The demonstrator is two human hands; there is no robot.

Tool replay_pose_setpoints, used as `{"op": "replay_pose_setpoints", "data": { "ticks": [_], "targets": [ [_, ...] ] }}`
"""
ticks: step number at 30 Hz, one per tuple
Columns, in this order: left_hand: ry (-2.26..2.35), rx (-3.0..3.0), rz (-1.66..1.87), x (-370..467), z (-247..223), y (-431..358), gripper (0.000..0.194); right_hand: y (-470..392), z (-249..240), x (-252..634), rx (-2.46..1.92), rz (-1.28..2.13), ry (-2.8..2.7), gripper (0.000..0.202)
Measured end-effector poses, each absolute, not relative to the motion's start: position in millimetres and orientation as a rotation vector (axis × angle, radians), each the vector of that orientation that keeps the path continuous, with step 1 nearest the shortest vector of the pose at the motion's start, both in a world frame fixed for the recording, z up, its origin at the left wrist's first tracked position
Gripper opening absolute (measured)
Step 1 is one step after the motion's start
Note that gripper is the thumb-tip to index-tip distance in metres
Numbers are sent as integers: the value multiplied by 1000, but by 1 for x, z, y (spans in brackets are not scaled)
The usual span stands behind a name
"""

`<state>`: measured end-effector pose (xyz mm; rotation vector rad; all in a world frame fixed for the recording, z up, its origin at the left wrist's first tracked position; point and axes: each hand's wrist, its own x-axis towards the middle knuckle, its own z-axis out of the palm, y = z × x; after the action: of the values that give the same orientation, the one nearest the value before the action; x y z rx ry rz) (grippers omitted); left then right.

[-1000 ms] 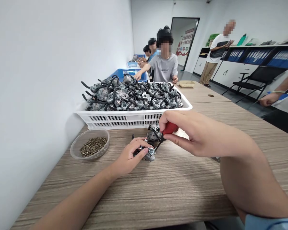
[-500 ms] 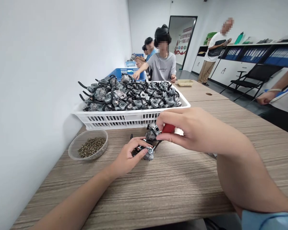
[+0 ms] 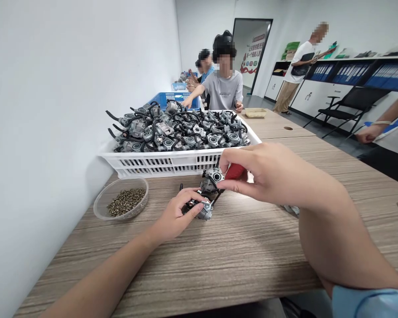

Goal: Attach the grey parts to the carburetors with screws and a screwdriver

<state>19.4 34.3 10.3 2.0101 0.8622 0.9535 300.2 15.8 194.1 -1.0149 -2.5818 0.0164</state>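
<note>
My left hand (image 3: 179, 216) grips a metal carburetor (image 3: 204, 213) against the table, thumb and fingers on its near and far sides. My right hand (image 3: 262, 172) is closed on the red handle of a screwdriver (image 3: 235, 171). The dark shaft slants down and left, its tip at the right side of the held carburetor. Just behind stands a second carburetor (image 3: 208, 182), close to the basket. Its right part lies near my right fingertips. Whether the tip sits in a screw is too small to tell.
A white basket (image 3: 172, 163) heaped with carburetors stands behind my hands. To the left is a clear bowl (image 3: 97, 207) of small screws. A person (image 3: 223, 90) reaches toward a blue crate (image 3: 168, 95). Another person's hand (image 3: 369, 134) shows at the right.
My right hand and the screwdriver handle have shifted slightly to the right. My left hand stays on the carburetor. The standing person at the back has moved an arm toward the green bottle.
</note>
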Motion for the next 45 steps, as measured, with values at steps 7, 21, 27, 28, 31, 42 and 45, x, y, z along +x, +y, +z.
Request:
{"op": "replay_pose_setpoints", "data": {
  "ticks": [7, 21, 27, 28, 31, 42, 45],
  "targets": [
    [881, 2019, 932, 19, 13, 33, 25, 15, 196, 299, -883, 104, -2641, 11],
    [792, 2063, 864, 13, 19, 31, 32, 19, 192, 300, -991, -47, -2569, 27],
    [758, 2187, 837, 10, 22, 34, 48, 18, 194, 303, -842, 217, -2653, 12],
    [762, 2191, 839, 11, 21, 34, 48, 18, 194, 303, -825, 203, -2666, 7],
    [768, 2198, 823, 10, 21, 35, 47, 21, 193, 300, -898, 27, -2632, 19],
    [756, 2238, 767, 7, 19, 37, 49, 18, 194, 302, -935, 134, -2635, 9],
    [744, 2242, 759, 7, 18, 38, 47, 21, 192, 301, -1026, -44, -2575, 25]
  ]
}}
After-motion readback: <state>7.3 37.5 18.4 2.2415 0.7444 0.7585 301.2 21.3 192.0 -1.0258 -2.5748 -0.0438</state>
